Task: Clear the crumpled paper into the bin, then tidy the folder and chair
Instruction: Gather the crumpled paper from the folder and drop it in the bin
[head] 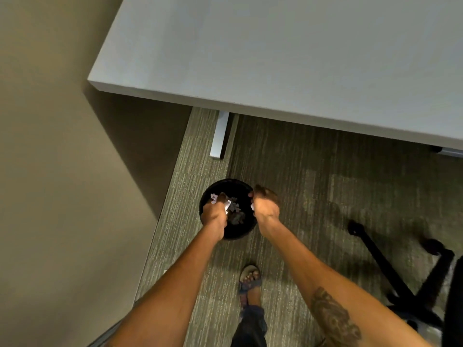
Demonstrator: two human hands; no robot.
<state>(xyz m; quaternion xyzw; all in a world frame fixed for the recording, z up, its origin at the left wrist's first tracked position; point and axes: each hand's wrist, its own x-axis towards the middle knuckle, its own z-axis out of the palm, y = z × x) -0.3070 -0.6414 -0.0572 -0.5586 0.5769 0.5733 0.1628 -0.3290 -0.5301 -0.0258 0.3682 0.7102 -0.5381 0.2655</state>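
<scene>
A grey bench [288, 51] juts from the beige wall [45, 146] over striped grey-green carpet [313, 176]; below, a round black bin [226, 185] stands on the floor; the left hand [213, 214] hangs over it, fingers clamped on crumpled paper [228, 204]; the right hand [266, 205] is curled beside the rim around a white scrap; the black chair base [390, 271] stands well apart at right.

No readable text, label, brand, number or sign anywhere. Tattoo [334, 319] on right forearm: dark pattern, no legible lettering.
</scene>
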